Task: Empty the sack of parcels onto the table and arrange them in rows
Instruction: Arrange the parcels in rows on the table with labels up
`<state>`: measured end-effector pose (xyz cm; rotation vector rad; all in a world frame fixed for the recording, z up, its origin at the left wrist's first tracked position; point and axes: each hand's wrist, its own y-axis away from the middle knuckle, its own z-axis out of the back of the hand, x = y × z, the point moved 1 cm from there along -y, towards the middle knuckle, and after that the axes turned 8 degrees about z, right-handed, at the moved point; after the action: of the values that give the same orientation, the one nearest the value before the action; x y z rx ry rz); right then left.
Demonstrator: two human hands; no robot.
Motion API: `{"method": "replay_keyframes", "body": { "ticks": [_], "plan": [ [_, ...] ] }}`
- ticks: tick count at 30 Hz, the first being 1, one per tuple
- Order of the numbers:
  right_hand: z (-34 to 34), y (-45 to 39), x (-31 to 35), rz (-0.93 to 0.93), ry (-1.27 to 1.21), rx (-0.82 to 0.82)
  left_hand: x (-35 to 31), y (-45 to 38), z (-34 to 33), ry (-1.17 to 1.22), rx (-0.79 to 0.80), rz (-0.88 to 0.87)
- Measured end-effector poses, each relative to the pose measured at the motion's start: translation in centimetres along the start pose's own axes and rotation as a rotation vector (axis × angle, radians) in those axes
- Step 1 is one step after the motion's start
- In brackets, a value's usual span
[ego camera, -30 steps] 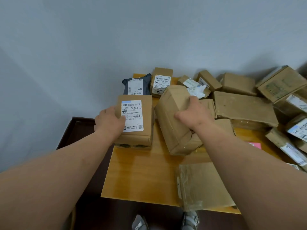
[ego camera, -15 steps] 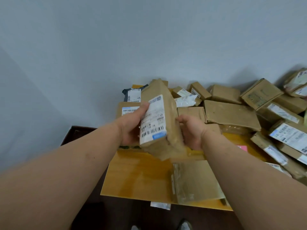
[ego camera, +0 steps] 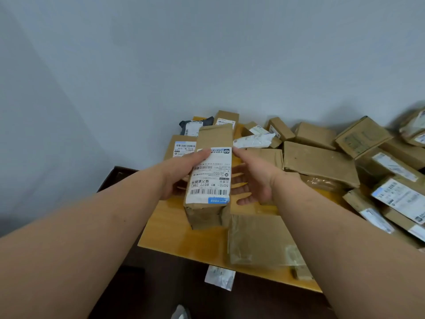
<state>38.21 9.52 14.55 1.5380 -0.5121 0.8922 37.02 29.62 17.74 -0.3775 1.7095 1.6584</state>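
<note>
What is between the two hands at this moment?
In the head view, a tall brown cardboard parcel with a white shipping label stands between them. The left hand grips its left side; the right hand, fingers straight, touches its right side.

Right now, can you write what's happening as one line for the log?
left hand: holds parcel | right hand: open beside it | parcel: label up, above table | rows: unfinished

The tall brown paper-wrapped parcel (ego camera: 210,176) hides most of the left hand's (ego camera: 181,174) fingers. The pile of brown cardboard boxes (ego camera: 391,180) runs past the right edge.
</note>
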Motion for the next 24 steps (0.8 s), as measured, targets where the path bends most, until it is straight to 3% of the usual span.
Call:
{"method": "replay_keyframes", "body": {
  "ticks": [6, 11, 18, 24],
  "plan": [
    [-2.1, 1.9, -0.2, -0.083, 0.155, 0.277, 3.2, 2.5, 1.8, -0.039, -0.011, 0.085],
    [-5.1, 1.9, -0.5, -0.044, 0.359, 0.383, 6.8, 4.7, 3.8, -0.059, 0.046, 0.188],
    [-10.6, 0.6, -1.4, -0.053, 0.520, 0.440, 11.3, 5.2, 6.3, -0.034, -0.032, 0.323],
    [-12.8, -1.2, -1.8, -0.059, 0.447, 0.378, 11.9, 2.4, 8.4, -0.023, -0.172, 0.247]
  ]
}}
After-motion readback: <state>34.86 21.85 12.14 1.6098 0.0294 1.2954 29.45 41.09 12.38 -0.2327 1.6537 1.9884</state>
